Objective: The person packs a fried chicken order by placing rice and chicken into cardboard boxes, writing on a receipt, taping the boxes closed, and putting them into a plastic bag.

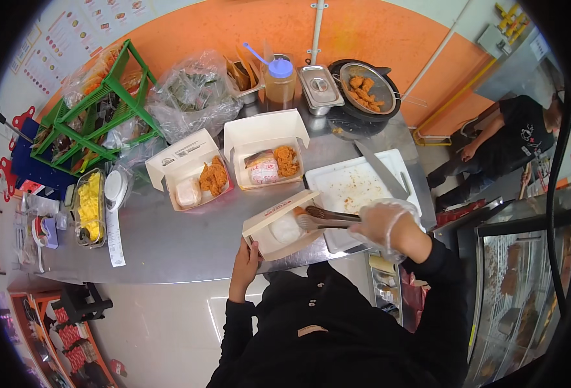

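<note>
My left hand (245,264) holds the near left corner of a cardboard meal box (285,251), tilted at the table's front edge with its lid partly raised. In the box lies a white wrapped bundle (286,228). Wearing a clear plastic glove, my right hand (387,225) grips metal tongs (334,218). The tongs' tips reach into the box beside the bundle, around something orange-brown that is mostly hidden. Farther back stand two lidded boxes with their lids up. The left box (188,150) and the right box (266,123) each hold fried chicken and a wrapped bundle.
A knife (382,169) lies across the crumb-strewn white cutting board (334,179). Behind are a strainer of fried chicken (367,92), a lidded steel container (320,85) and a sauce bottle (280,85). Green racks (101,111) stand left. A person (513,131) is at right.
</note>
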Tool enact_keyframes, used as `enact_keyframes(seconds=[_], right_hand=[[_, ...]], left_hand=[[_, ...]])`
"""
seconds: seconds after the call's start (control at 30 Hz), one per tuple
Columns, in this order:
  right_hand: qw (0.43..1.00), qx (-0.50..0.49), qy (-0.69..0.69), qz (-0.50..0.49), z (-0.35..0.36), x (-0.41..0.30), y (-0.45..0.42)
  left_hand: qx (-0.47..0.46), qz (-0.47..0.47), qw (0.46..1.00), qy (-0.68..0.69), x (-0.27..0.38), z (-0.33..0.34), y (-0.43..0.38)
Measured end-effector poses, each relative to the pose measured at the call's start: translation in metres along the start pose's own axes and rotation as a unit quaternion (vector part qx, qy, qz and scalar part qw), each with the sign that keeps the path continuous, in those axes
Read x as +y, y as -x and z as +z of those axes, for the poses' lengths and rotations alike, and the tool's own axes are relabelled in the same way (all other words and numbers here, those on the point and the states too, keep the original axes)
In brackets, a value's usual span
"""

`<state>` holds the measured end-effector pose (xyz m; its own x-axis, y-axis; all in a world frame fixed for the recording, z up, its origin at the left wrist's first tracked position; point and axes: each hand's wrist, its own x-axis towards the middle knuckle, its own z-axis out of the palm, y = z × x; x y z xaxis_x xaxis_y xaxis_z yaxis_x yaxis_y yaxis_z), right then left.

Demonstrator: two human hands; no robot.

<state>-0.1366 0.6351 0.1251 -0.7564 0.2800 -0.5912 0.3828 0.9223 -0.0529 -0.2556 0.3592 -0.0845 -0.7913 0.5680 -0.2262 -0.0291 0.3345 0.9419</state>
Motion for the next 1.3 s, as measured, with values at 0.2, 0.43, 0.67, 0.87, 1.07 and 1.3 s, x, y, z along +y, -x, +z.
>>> enact_keyframes(seconds=[0.2,0.43,0.67,0.87,1.07,1.3], right_hand=[[0.997,-0.002,0.017,0.073,-0.06,0.021,0.049],[0.956,0.194,-0.125,0.183,-0.106,0.144,0.038],[0.964,0.185,-0.008,0.193,-0.106,0.251,-0.146],[0.954,0.144,-0.036,0.26,-0.121,0.221,-0.139],[0.942,0.26,0.042,0.206,-0.101,0.241,-0.154],[0.962,0.224,0.011,0.158,-0.086,0.264,-0.152]], left_hand=[[0.017,-0.019,1.0,-0.009,-0.009,-0.001,0.002],[0.119,0.005,0.993,-0.014,-0.021,0.014,0.006],[0.192,-0.037,0.981,-0.015,-0.028,0.028,0.009],[0.18,-0.136,0.974,0.01,-0.014,0.026,0.015],[0.25,-0.035,0.967,0.027,-0.019,0.039,0.009],[0.217,-0.05,0.973,0.062,-0.024,0.035,0.008]])
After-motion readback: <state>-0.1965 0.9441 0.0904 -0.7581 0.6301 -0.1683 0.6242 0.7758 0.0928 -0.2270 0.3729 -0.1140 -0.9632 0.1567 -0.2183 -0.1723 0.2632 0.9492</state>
